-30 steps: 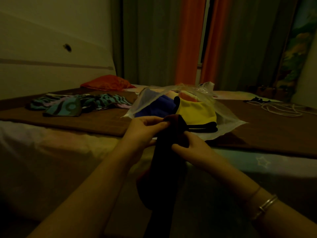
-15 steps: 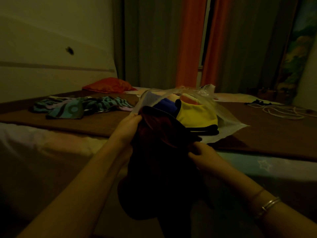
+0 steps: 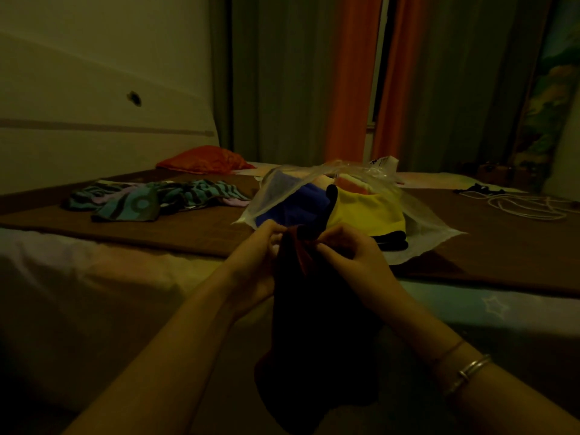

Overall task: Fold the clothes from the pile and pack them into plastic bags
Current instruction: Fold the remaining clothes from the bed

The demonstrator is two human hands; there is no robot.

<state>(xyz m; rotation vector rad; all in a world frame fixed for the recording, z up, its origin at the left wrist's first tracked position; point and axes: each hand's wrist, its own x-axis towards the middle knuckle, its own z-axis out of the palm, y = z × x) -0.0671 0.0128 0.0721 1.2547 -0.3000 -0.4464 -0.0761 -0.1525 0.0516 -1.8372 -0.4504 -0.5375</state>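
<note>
From the head view, I have both hands up in front of me over the near edge of the bed (image 3: 188,240). My left hand (image 3: 254,262) and my right hand (image 3: 351,255) each pinch the top edge of a dark garment (image 3: 317,334), fingertips close together, almost touching across the cloth. The garment hangs free from that pinched edge, so its long axis runs roughly straight down toward me, top end at my fingers, loose end low in the frame. A reddish lining shows just below the pinch; the light is too dim for me to tell what kind of garment it is.

To fold it well, I judge I should slide my hands apart along the top edge until it is taut and level, let the cloth hang flat, then lay it on the bed and fold it there.

Just beyond my hands lies the plastic bag (image 3: 433,233), mouth facing me, already holding a blue piece (image 3: 292,208) and a yellow piece (image 3: 367,211). Further left, well apart, lies the striped pile (image 3: 150,199), still unfolded.
</note>
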